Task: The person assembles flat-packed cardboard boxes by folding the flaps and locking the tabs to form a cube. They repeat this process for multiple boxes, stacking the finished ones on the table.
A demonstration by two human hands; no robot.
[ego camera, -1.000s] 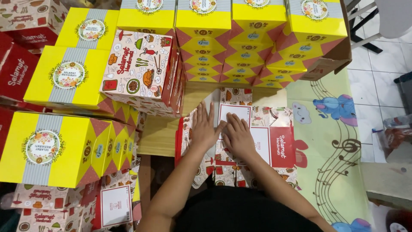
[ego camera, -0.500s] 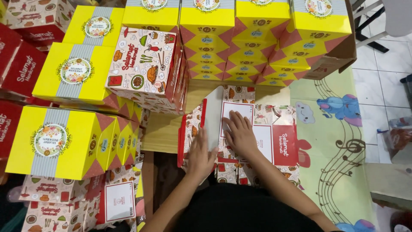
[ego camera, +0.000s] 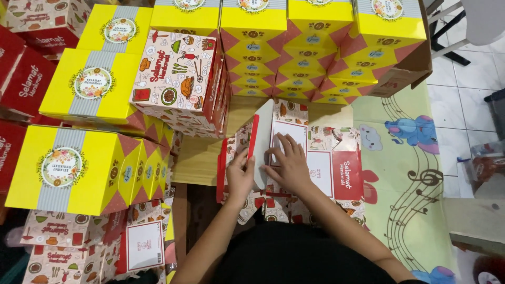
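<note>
Seemingly light, stiff printed cardboard box blank (ego camera: 321,158); left hand (ego camera: 240,176) pinching raised side flap (ego camera: 261,144), right hand (ego camera: 288,164) spread flat, pressing panel.

Flat carton (ego camera: 321,158): cream with small red, green and orange food drawings, white panels, one solid red panel, red edging on the raised flap. Stacked boxes (ego camera: 79,168): bright yellow, grey striped band, round floral badge, sides in terracotta and yellow triangles. Far-left boxes (ego camera: 23,79): red. Mat (ego camera: 405,173): pale green, brown music notes, blue elephant.
</note>
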